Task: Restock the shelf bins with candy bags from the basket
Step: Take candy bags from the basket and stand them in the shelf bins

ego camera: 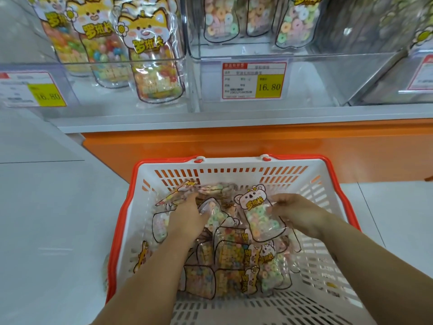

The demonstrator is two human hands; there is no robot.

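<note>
A white basket (pixel 234 171) with a red rim stands on the floor and holds several clear candy bags. My right hand (pixel 296 212) grips a bag of pastel ring candy (pixel 260 219) with a koala picture, tilted up at the basket's right. My left hand (pixel 187 219) reaches down among the bags at the left and touches another ring candy bag (pixel 214 215); its fingertips are partly hidden. Above, a clear bin (pixel 161 59) holds jelly bean bags (pixel 152 66), and the middle bin (pixel 304 57) holds ring candy bags (pixel 296 24) at its back.
An orange shelf base (pixel 257 144) runs behind the basket under a white shelf edge (pixel 234 119). Price tags reading 16.80 (pixel 254 80) hang on the bin fronts. Another bin (pixel 419 55) is at far right. Pale floor tiles (pixel 58 219) lie to the left.
</note>
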